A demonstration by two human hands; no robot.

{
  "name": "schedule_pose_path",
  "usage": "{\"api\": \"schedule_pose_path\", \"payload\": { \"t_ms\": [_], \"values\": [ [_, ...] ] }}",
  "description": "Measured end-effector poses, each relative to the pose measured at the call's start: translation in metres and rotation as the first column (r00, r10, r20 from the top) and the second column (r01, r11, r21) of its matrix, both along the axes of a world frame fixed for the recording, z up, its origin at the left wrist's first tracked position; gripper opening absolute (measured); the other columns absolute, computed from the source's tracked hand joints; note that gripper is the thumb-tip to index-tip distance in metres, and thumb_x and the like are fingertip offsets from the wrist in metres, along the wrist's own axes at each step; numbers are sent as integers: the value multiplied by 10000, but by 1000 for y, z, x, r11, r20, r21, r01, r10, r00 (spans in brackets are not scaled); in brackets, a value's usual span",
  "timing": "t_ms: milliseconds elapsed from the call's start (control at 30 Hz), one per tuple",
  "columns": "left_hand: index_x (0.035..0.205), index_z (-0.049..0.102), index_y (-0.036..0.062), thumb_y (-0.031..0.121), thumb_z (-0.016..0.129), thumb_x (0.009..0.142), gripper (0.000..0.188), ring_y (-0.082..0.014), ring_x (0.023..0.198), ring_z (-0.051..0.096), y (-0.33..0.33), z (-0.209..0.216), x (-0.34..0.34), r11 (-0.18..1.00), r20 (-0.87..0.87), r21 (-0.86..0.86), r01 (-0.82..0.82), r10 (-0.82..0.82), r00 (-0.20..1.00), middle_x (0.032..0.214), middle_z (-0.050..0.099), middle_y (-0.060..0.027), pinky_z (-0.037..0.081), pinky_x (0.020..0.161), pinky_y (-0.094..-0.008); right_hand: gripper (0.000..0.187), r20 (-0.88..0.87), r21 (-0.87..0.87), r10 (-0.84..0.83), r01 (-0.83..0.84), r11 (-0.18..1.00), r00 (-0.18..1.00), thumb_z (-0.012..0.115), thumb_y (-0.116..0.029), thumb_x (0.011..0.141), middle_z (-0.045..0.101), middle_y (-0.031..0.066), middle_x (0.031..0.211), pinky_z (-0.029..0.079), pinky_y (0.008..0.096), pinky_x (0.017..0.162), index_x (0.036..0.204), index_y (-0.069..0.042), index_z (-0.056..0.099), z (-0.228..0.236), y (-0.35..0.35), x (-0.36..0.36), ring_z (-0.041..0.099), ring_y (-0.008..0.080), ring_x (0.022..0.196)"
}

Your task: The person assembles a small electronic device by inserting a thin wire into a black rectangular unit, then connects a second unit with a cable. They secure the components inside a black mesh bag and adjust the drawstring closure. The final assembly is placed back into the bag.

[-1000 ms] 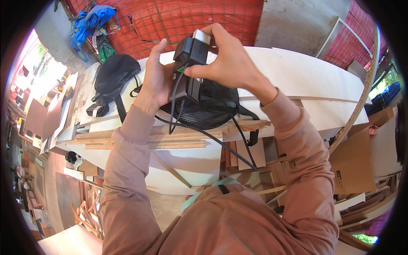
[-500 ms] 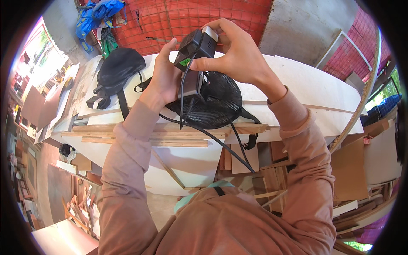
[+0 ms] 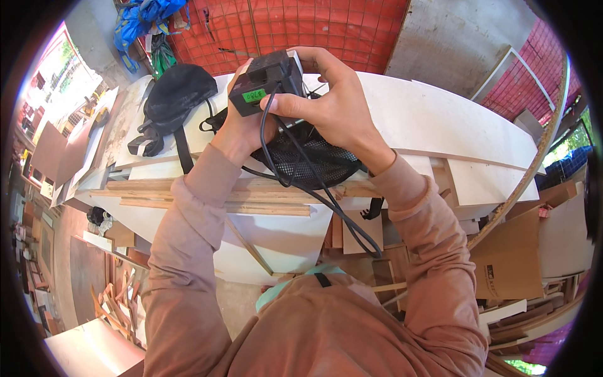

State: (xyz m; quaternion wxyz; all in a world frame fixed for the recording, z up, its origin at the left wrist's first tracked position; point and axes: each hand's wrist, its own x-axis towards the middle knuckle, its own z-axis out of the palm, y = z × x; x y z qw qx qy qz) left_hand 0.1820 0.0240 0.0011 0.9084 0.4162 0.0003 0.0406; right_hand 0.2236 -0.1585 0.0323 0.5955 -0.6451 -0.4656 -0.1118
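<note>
A black box-shaped device (image 3: 259,83) with a green label on its near face is held up over the bench. My right hand (image 3: 336,110) grips its right side, thumb on the near face by the label and fingers over the far edge. Under and behind the device is my left hand (image 3: 242,129), closed around it with most fingers hidden. Black cables (image 3: 326,202) hang from the device and loop down past the bench's near edge. Below my hands a black mesh bag (image 3: 314,160) lies on the bench, partly covered by my right wrist.
A black pouch with straps (image 3: 179,94) lies at the left on the white-topped bench (image 3: 433,119). Long wooden strips (image 3: 251,196) run along its near side. A cardboard box (image 3: 509,257) and stacked boards stand at the right; wood scraps (image 3: 119,311) are piled at lower left.
The black device has come lower and left and turned, so its green label faces me more. My right hand moved left with it. The second black piece seen below it is now hidden.
</note>
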Motion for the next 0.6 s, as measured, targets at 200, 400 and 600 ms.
{"api": "schedule_pose_path", "payload": {
  "t_ms": [200,400,600],
  "values": [
    [1335,676,110,576,381,1106,597,-255,1065,731,-6,6,-10,996,-1,-66,51,-51,999,1168,742,-85,615,926,-471,762,0,-19,27,-27,999,1000,968,-400,742,782,99,1178,480,380,994,1333,-4,694,2,-3,1,700,199,1133],
    [1333,623,27,327,419,1120,421,-277,1104,726,-22,20,-9,983,-9,161,-84,87,996,1204,710,-148,614,989,-501,630,-109,252,256,-222,942,961,985,-192,752,777,106,1129,545,370,1006,1255,36,682,11,-26,9,718,183,1062],
    [1244,562,-75,219,604,1084,337,-337,1104,710,0,12,2,968,-62,214,-133,149,987,1193,652,-193,647,1003,-499,749,77,184,203,-214,959,976,864,-316,872,723,131,1259,509,342,1073,1481,-3,559,37,-72,20,694,219,1132]
  ]
}}
